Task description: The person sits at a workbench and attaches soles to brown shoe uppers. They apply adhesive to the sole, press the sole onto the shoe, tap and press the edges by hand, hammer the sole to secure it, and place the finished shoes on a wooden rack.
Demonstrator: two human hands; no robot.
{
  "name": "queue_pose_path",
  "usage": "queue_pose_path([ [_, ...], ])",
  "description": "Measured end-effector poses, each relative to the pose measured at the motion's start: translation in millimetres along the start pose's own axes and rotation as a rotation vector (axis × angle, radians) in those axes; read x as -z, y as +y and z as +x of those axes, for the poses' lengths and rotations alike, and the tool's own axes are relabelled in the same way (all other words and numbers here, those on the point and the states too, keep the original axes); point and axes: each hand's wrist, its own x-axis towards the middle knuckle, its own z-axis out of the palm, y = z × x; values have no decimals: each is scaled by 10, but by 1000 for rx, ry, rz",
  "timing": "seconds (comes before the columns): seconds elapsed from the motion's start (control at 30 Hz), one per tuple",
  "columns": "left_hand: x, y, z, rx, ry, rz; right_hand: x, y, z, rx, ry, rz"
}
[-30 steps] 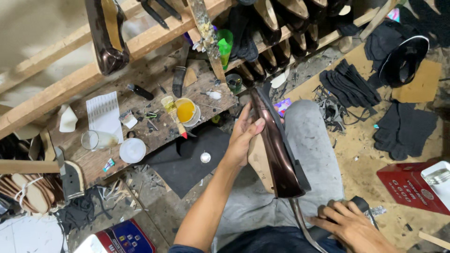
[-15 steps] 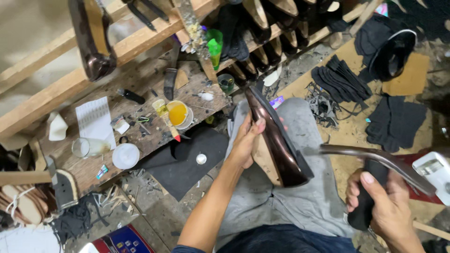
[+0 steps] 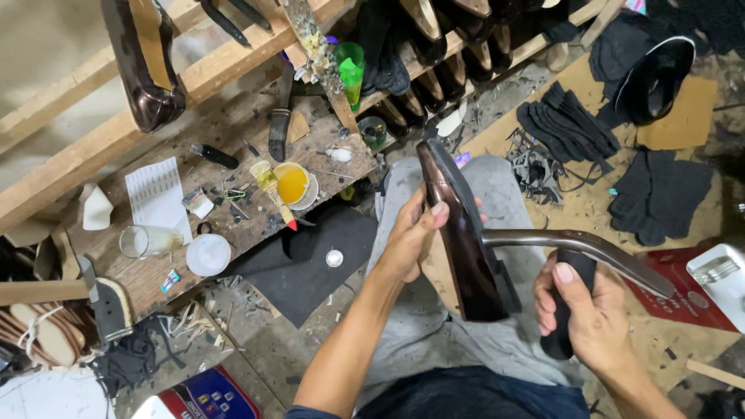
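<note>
Fingers of the left hand (image 3: pixel 411 240) clamp a brown shoe (image 3: pixel 458 233) upright over the lap; the right hand (image 3: pixel 590 310), low at five o'clock a second ago, now grips the tool (image 3: pixel 574 248) with its metal head raised against the sole.

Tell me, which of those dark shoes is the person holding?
The glossy brown shoe over the lap, gripped by the left hand; the others sit on the wooden rack.

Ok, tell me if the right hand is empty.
No, the right hand grips the black handle of a curved metal tool beside the dark shoe.
</note>
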Motion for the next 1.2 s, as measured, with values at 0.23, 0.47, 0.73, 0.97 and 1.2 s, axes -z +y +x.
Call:
queue_pose_path([
  [0.23,31,-25,-30,68,61,26,-8,128,7,56,-26,39],
  [0.47,-12,-40,-108,136,86,22,-45,86,92,122,-35,41],
  [0.73,-43,-40,-195,171,13,-26,-77,66,147,244,-54,-57],
  [0.97,41,-97,-214,236,49,-32,-89,26,244,134,-69,-103],
  [1.2,231,-251,-423,267,50,325,309,194,206,202,6,-64],
])
